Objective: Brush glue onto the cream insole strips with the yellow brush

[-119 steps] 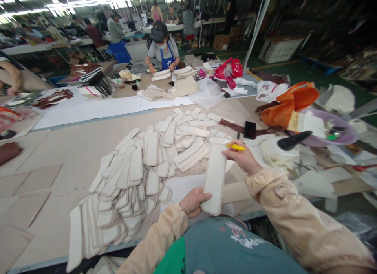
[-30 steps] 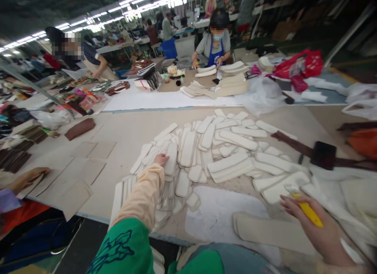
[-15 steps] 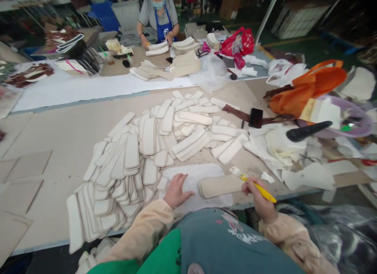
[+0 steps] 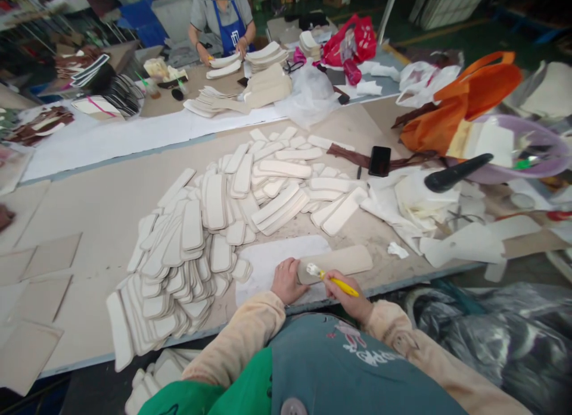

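My left hand (image 4: 288,282) presses on the left end of a long beige rounded panel (image 4: 351,261), its fingers close together at the edge. The panel lies flat near the front of the table, its left part over a white sheet (image 4: 259,263). In my right hand (image 4: 353,303) is a brush (image 4: 342,285) with a yellow handle. Its white-coated tip is over the panel's left part, close to my left hand; whether it touches cannot be made out. A big heap of pale rounded panels (image 4: 192,224) spreads to the left and behind.
At right are a white container with a black spout (image 4: 456,174), a dark phone-like object (image 4: 379,161), a purple basin (image 4: 496,175) and an orange bag (image 4: 469,99). Across the table a co-worker (image 4: 227,22) handles similar pieces. The table's front edge (image 4: 393,281) runs close by.
My left hand has moved right onto the panel's end. My right hand has left the panel's right part and brought the brush left over it. The view has shifted slightly.
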The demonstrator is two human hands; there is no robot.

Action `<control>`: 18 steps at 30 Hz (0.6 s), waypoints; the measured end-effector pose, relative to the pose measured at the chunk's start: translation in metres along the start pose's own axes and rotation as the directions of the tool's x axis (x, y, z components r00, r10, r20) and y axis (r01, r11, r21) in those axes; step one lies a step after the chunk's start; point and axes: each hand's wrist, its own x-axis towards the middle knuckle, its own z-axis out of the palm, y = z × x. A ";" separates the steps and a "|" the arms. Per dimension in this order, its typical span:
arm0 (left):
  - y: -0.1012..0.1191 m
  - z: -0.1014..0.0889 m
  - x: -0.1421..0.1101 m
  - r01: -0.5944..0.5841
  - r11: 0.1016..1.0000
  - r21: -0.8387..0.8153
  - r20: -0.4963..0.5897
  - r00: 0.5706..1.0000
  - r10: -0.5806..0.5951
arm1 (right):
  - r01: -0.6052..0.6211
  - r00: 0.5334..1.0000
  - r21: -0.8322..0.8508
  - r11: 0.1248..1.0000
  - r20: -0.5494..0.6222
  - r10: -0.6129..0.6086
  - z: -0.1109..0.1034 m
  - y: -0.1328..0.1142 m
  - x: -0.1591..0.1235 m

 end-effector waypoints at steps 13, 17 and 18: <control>-0.004 0.008 -0.004 -0.039 0.995 0.089 -0.074 0.996 0.045 | -0.010 1.000 -0.050 0.999 0.008 0.010 0.013 0.024 0.019; -0.001 0.007 -0.003 -0.017 0.993 0.120 -0.061 0.998 0.025 | -0.050 0.994 0.000 0.999 -0.097 0.050 -0.007 0.032 0.012; 0.000 0.006 -0.003 -0.012 0.992 0.127 -0.058 0.998 0.019 | -0.062 0.989 0.012 0.998 -0.132 0.063 -0.014 0.034 0.009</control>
